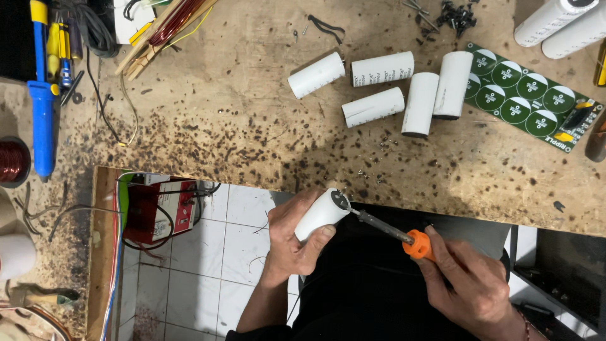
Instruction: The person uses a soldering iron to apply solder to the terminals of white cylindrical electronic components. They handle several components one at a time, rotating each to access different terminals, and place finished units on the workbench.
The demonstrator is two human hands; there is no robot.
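The left hand (291, 237) grips a white cylinder (320, 215) just below the workbench (252, 126) edge. The right hand (470, 284) clasps an orange-handled soldering iron (391, 231), its tip seemingly touching the cylinder's end. Five more white cylinders (385, 88) lie on the workbench.

A worn wooden table (252, 126), heavily speckled with dark burn marks, is seen from above. A rectangular notch is cut into its near edge. Below, a floor of white tiles (214, 271) with dark grout is visible, with thin wire scraps scattered on it. The scene is evenly lit.
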